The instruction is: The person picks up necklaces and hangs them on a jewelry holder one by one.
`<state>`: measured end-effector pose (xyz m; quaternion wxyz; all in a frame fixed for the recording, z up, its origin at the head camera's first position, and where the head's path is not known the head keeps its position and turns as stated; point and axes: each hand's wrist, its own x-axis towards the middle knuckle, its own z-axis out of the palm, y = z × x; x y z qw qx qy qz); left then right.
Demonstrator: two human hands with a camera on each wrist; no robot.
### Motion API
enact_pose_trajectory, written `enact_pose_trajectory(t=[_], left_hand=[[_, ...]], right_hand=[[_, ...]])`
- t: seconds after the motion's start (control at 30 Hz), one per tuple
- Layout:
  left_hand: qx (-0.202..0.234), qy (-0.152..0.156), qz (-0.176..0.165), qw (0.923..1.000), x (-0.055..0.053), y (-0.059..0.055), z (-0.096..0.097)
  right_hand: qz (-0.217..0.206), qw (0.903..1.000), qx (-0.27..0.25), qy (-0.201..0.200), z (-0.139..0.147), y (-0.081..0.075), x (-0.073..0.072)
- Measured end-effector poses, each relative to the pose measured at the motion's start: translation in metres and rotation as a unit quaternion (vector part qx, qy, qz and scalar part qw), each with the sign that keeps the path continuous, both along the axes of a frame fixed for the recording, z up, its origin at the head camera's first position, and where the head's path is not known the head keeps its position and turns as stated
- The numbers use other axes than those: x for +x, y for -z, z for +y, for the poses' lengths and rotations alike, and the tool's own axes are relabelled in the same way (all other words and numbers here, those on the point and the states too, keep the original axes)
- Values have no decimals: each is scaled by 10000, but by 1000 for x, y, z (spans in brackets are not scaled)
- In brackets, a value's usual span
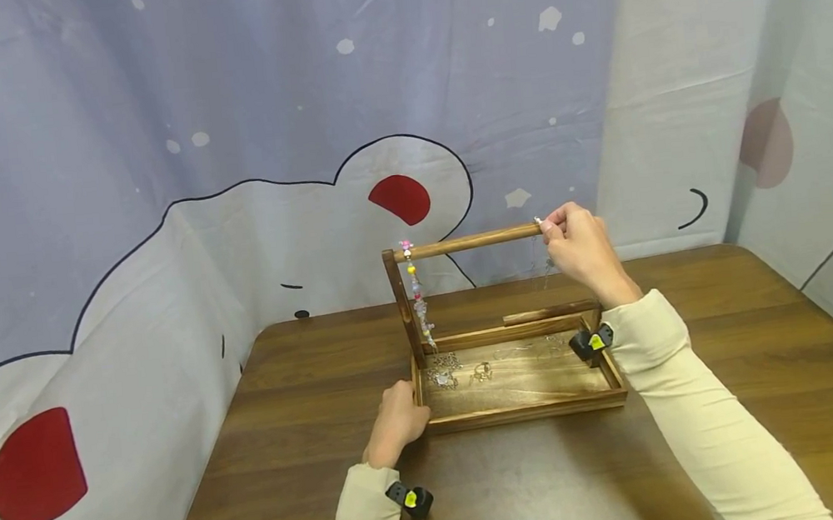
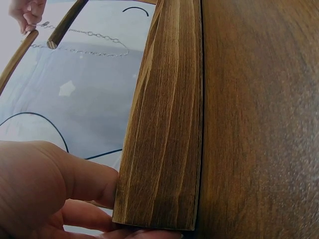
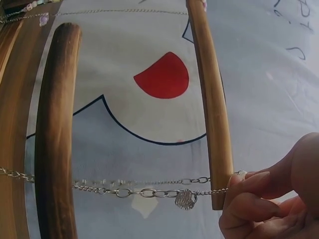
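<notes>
A wooden jewelry stand point(image 1: 529, 411) with a tray base sits on the table. My left hand point(image 1: 400, 416) grips the tray's near left corner, thumb at one side and fingers round the end. At the free right end of the upper bar point(image 1: 475, 241), my right hand point(image 1: 583, 251) pinches a silver chain necklace point(image 3: 149, 193) that loops over the bar. A small round textured pendant point(image 3: 185, 199) hangs on this chain. Near the bar's left end hangs a colorful beaded necklace point(image 1: 417, 293), its lower end reaching the tray.
Below the upper bar, a shorter lower bar point(image 1: 542, 314) extends leftward from a right-hand post. Gold-toned jewelry point(image 1: 482, 372) and a bunched chain point(image 1: 444, 372) lie in the tray. A patterned curtain point(image 1: 295, 246) hangs behind the brown table point(image 1: 291, 439).
</notes>
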<state>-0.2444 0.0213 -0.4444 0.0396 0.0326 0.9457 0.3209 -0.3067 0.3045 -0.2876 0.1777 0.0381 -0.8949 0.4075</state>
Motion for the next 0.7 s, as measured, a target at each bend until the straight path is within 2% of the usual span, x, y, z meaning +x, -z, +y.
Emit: enact_pose_trajectory(t=[0.37, 0.7], left_hand=[[-54, 2, 100, 9999, 1, -1, 0], [6, 39, 55, 10000, 1, -1, 0]], right_hand=[[-43, 9999, 53, -131, -12, 5, 1], [126, 9998, -28, -171, -26, 8, 4]])
